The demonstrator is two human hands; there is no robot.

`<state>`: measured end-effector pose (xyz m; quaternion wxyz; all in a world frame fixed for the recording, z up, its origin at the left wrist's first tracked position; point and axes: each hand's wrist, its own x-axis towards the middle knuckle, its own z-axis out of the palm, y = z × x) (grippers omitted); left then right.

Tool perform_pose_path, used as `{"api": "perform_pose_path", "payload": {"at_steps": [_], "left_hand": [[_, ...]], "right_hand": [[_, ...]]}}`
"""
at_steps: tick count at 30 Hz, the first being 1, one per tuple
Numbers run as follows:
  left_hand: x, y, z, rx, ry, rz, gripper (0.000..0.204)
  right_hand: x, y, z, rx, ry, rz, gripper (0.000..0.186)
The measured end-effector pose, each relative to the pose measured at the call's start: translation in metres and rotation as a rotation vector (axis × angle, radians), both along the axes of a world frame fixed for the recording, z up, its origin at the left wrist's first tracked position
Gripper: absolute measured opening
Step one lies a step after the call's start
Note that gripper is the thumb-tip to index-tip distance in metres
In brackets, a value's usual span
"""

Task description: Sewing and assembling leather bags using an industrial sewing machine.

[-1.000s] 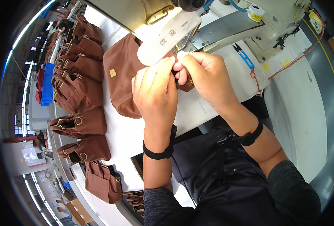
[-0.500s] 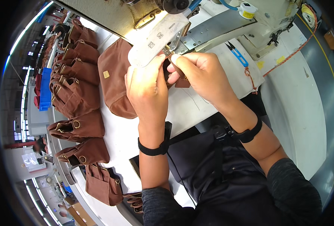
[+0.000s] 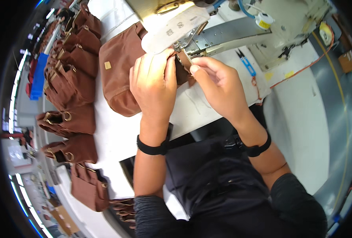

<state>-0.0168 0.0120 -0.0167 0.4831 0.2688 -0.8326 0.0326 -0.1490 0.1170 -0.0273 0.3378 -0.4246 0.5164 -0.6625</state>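
Note:
My left hand (image 3: 153,83) is closed on brown fabric at the sewing machine's presser foot (image 3: 178,47), its fingertips partly hidden. My right hand (image 3: 221,87), thumb and index finger together, grips the lower end of a toothed zipper strip (image 3: 186,56) that runs down from the foot. The brown bag (image 3: 120,79), bearing a small metal plate, lies left of my hands beneath the machine. A pale plastic guard (image 3: 166,33) sits above the needle area and covers part of it.
A row of brown bags (image 3: 76,83) lines the left of the white table (image 3: 112,174). Blue thread snips (image 3: 247,63) on a cord lie right of my hands, near the machine arm (image 3: 231,37). A blue crate (image 3: 39,75) and workstations stand at the far left.
My right hand has pulled slightly down and right from the presser foot, showing more zipper strip between my fingers and the foot. My left hand stays at the fabric. The whole view has shifted.

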Motion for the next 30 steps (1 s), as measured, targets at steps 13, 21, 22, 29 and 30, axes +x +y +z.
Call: {"api": "perform_pose_path", "payload": {"at_steps": [13, 21, 22, 29, 30], "left_hand": [[-0.003, 0.002, -0.008, -0.005, 0.106, -0.036, 0.012], [-0.002, 0.002, -0.005, -0.033, 0.101, -0.029, 0.013], [-0.001, 0.002, -0.004, -0.029, 0.077, -0.024, 0.013], [-0.001, -0.002, 0.0, 0.029, 0.076, -0.113, 0.012], [0.0, -0.004, 0.0, 0.036, 0.076, -0.118, 0.011]], "right_hand": [[-0.303, 0.099, 0.189, -0.344, 0.979, -0.849, 0.037], [-0.581, -0.019, 0.287, 0.432, 0.961, -0.596, 0.057], [-0.593, -0.019, 0.29, 0.485, 0.828, -0.518, 0.06], [-0.496, 0.068, 0.132, -0.005, 0.972, -1.114, 0.069], [-0.478, 0.075, 0.103, 0.039, 0.856, -1.084, 0.069]]}}
